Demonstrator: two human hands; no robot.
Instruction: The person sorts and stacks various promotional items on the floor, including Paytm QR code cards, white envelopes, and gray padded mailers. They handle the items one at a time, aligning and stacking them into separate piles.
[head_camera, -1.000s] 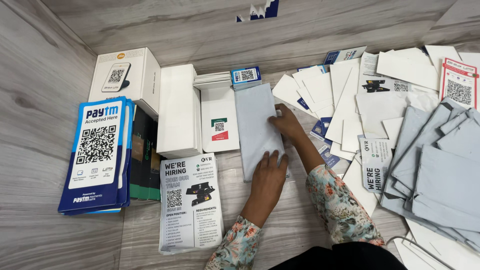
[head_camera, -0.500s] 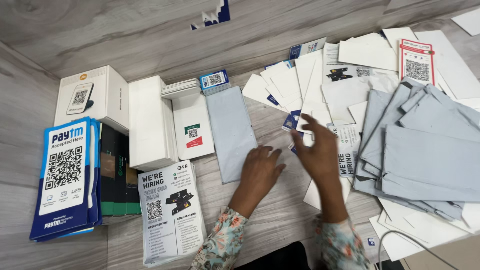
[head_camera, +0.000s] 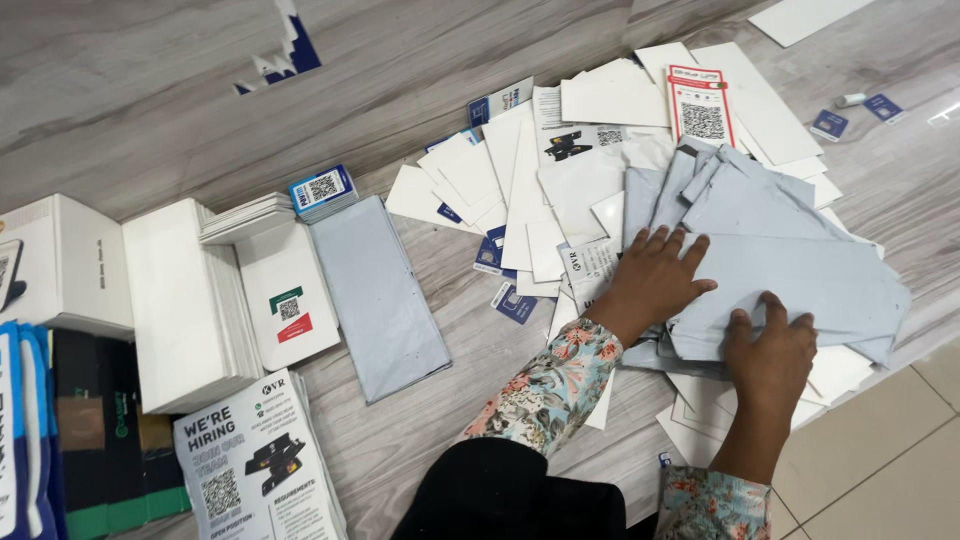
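Both my hands lie on a loose pile of grey envelopes (head_camera: 800, 275) at the right of the wooden table. My left hand (head_camera: 650, 280) presses flat on the pile's left side with fingers spread, its sleeve flowered. My right hand (head_camera: 770, 345) rests on the near edge of the top envelope, fingers and thumb on top of it. A neat stack of the same grey envelopes (head_camera: 375, 295) lies apart to the left, untouched.
White sheets and small blue cards (head_camera: 520, 190) are scattered behind the pile, with a red-bordered code card (head_camera: 700, 105). At left stand a white card stack (head_camera: 175, 300), a white box (head_camera: 70, 260), flyers (head_camera: 250, 460) and blue placards (head_camera: 20, 440). The tiled floor (head_camera: 880, 440) shows past the table's right edge.
Both hands have left the neat envelope stack and moved right onto the loose grey pile. The view has swung to the right.
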